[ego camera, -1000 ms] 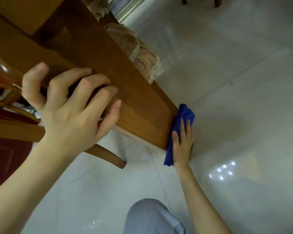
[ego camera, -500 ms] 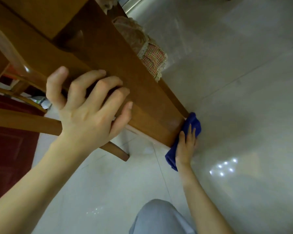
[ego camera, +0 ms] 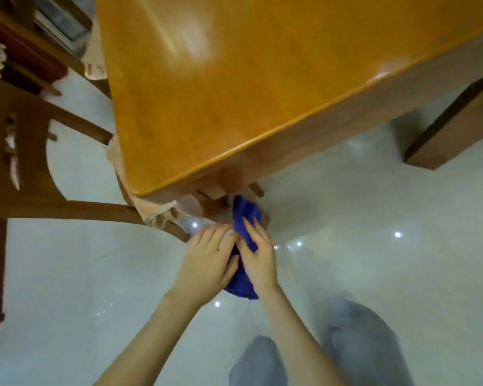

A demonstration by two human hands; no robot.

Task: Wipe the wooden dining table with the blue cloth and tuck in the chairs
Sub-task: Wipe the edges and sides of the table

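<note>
The wooden dining table (ego camera: 262, 79) fills the upper view, its near corner pointing toward me. Just below that corner, over the floor, both hands meet on the blue cloth (ego camera: 246, 215). My right hand (ego camera: 260, 260) grips the bunched cloth from the right, fingers laid over its upper part. From the left, my left hand (ego camera: 207, 260) takes hold of it, thumb against the fold; the cloth's lower end hangs beneath the palms. A wooden chair (ego camera: 25, 168) stands at the left, its lace-edged seat cushion (ego camera: 156, 210) partly under the table corner.
A second chair with a red cushion (ego camera: 31, 51) sits at the upper left. A thick table leg (ego camera: 455, 129) stands on the right. Glossy white floor tiles (ego camera: 374, 246) lie all around, and my grey-trousered legs (ego camera: 360, 344) are at the bottom.
The view rose from beside the table's underside to above its top. My left hand left the table's side panel and joined the right hand on the cloth, which came off the leg.
</note>
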